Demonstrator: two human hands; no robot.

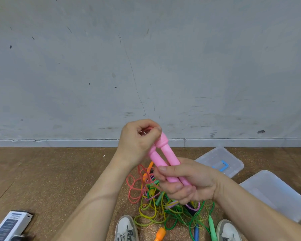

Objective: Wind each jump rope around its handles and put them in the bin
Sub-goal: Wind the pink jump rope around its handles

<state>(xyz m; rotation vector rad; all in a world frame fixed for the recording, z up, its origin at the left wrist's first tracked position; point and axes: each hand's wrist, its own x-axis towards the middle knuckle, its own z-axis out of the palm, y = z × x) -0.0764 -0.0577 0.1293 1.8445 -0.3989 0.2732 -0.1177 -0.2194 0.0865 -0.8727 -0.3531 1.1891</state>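
Observation:
Two pink jump rope handles [165, 159] lie side by side, held up in front of me, tilted up to the left. My right hand [186, 181] grips their lower ends. My left hand [139, 141] is curled at their top ends and pinches the pink cord there. Below, a tangled pile of jump ropes [163, 204] in red, yellow, green, orange and blue lies on the floor between my shoes. The clear plastic bin [274, 193] stands on the floor at the right, with nothing visible inside.
A clear lid with a blue clip [219, 160] lies behind the bin. A grey-and-white box [9, 226] lies at the lower left. My two shoes [127, 228] flank the rope pile. A grey wall with a baseboard rises close ahead.

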